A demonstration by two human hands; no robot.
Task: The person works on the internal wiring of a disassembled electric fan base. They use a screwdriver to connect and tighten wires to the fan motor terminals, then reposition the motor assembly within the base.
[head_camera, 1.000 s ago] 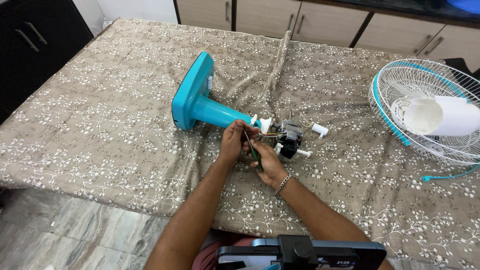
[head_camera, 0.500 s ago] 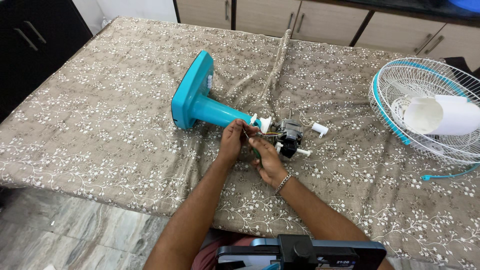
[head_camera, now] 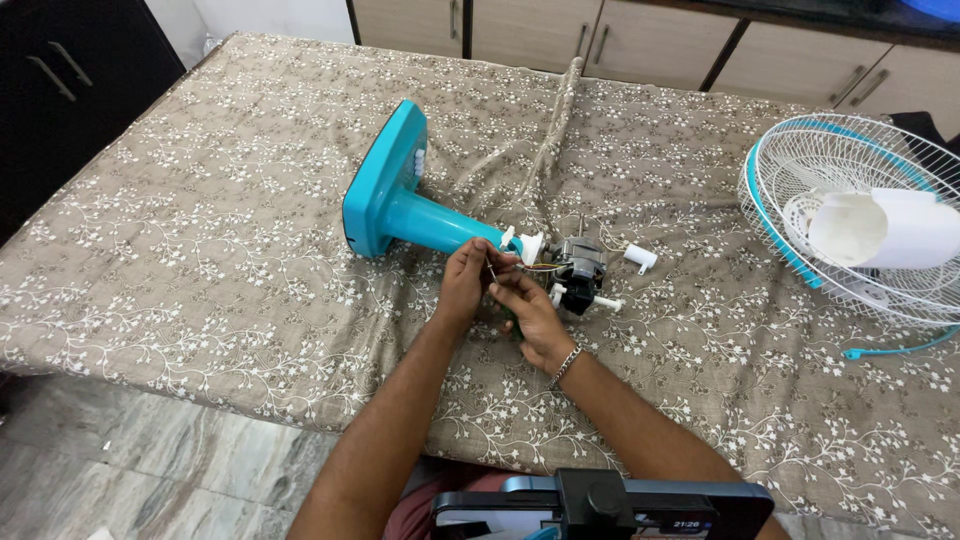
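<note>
Only the head view to go on, looking down over a big tabletop covered in a beige cloth with a white floral vine print. The cloth is bunched into a long ridge running from the far edge toward the middle.

Lying on its side near the centre is a teal fan stand, base plate up on edge to the left, neck pointing right. At the end of the neck sits the bare fan motor, dark metal with white plastic bits and thin wires showing. A small white plastic piece lies just beside the motor on the right.

Both hands are right at the joint between neck and motor. The left hand has its fingers curled in narrow, pinching a thin metal part near the wires. The right hand, with a bracelet on the wrist, is also closed in tight next to it, fingertips touching the same spot; can't tell exactly what it's gripping.

Well off to the right is the white wire fan guard with a teal rim, and a white blade part resting in it.

Room-wise: beige cabinet doors along the far wall, a dark cabinet on the left, grey marbled floor in front.
</note>
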